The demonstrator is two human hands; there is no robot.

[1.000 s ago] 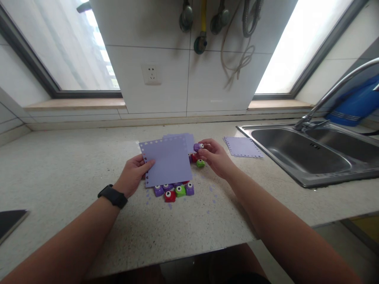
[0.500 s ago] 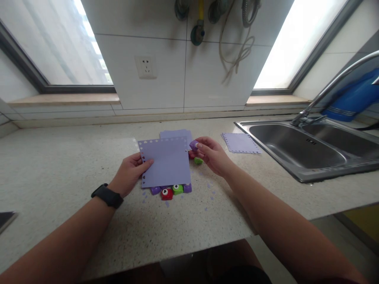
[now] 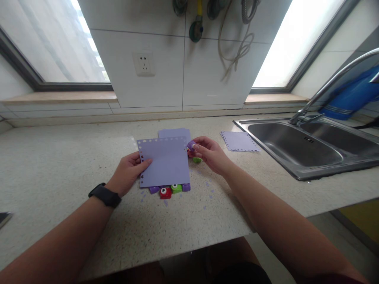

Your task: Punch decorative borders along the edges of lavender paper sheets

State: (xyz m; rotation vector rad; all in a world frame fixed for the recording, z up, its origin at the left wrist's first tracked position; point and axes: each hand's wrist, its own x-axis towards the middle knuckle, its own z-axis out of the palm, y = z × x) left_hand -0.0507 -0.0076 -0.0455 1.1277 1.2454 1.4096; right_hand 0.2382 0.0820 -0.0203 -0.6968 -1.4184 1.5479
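Observation:
My left hand [image 3: 130,170] grips the left edge of a purple sheet of paper [image 3: 166,162], thumb on top. Punched shapes line the sheet's top and left edges, with a hole at the upper right edge. Between the fingers of my right hand [image 3: 209,153] is a purple craft punch [image 3: 191,145], right at the sheet's upper right edge; I cannot tell whether the paper is inside it. Under the sheet's lower edge show a red craft punch [image 3: 165,193], a green craft punch [image 3: 176,188] and purple ones. Another green punch [image 3: 197,160] lies below my right hand, partly hidden.
More purple paper [image 3: 174,133] lies behind the held sheet. A stack of edge-punched sheets [image 3: 240,141] rests by the steel sink [image 3: 293,157] at the right. Paper bits are scattered on the speckled counter [image 3: 142,232]. A dark object [image 3: 4,218] sits at the far left.
The purple punch in my right hand has moved slightly left, closer to the sheet's right edge. My left hand keeps its hold on the sheet; the whole view has shifted a little.

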